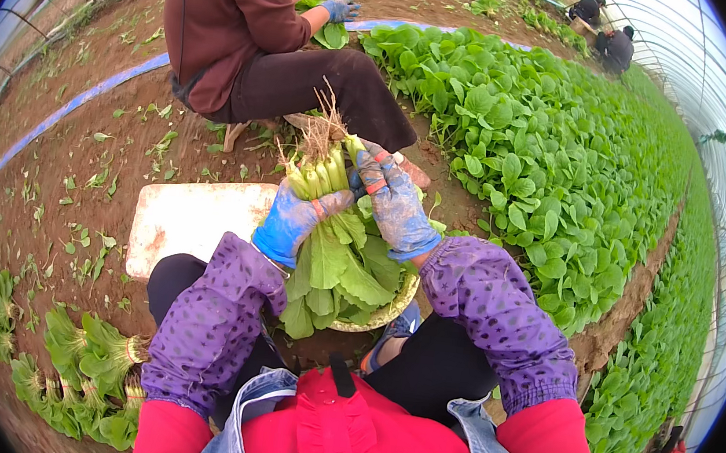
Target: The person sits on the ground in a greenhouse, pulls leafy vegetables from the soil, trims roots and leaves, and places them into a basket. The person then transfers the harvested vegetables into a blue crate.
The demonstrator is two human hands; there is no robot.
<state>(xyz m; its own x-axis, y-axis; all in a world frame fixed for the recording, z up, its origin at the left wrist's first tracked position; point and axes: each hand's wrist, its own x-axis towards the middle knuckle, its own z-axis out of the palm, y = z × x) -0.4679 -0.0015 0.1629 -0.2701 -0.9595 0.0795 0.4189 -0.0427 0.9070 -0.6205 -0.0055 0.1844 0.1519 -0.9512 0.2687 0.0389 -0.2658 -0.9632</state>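
Observation:
My left hand [294, 219], in a soiled blue glove, grips a bunch of leafy greens [332, 263] around its pale stalks. Brown roots [319, 136] point away from me, and the broad leaves hang toward my lap. My right hand [398, 207], gloved and muddy, holds a single rooted stalk [354, 146] at the right side of the bunch. Its fingertips are partly hidden behind the stalks. Beneath the leaves is a round, pale basin [398, 306] between my legs, mostly covered from view.
A white board [197, 226] lies on the soil at left. Tied bundles of greens [90, 357] sit at lower left. Another person [238, 21] sits just ahead, gloved hands on greens. Growing greens [542, 159] fill the right side. A blue strip [77, 105] crosses the ground.

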